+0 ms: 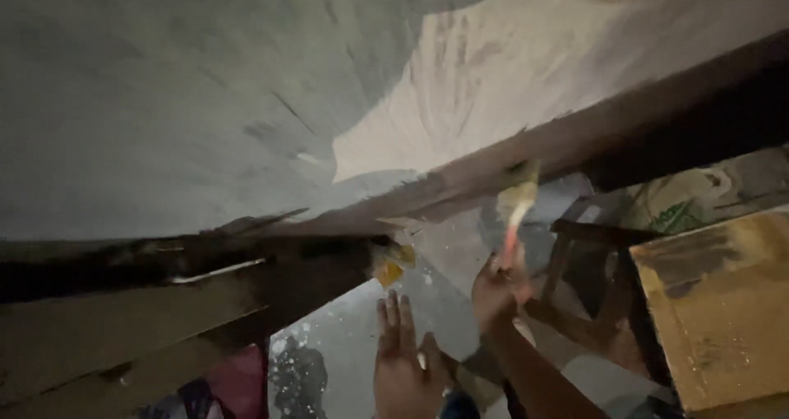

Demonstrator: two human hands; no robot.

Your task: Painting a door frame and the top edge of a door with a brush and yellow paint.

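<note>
The brush (516,207) sits just right of the frame's centre, its long axis running up and slightly right from the handle to the bristles. The pale, paint-loaded bristle end touches or nearly touches the lower edge of the dark beam (575,140), which crosses the frame on a slant from lower left to upper right; blur hides whether there is real contact. The reddish handle drops straight into the right hand (497,287), whose fingers are clamped around it, so the brush lies directly above that hand and points away from it toward the beam. The left hand (403,361) is at lower centre, lower and to the left, fingers spread flat and apart, holding nothing, and it is the farther of the two from the brush. Between it and the beam, a small yellowish patch (393,263) shows at the beam's underside. Above the beam, a wall (534,66) carries a lit, pale area at upper right and grey shade at upper left. A worn wooden box (723,304) fills the lower right, and a spattered floor (329,353) shows at lower centre.
</note>
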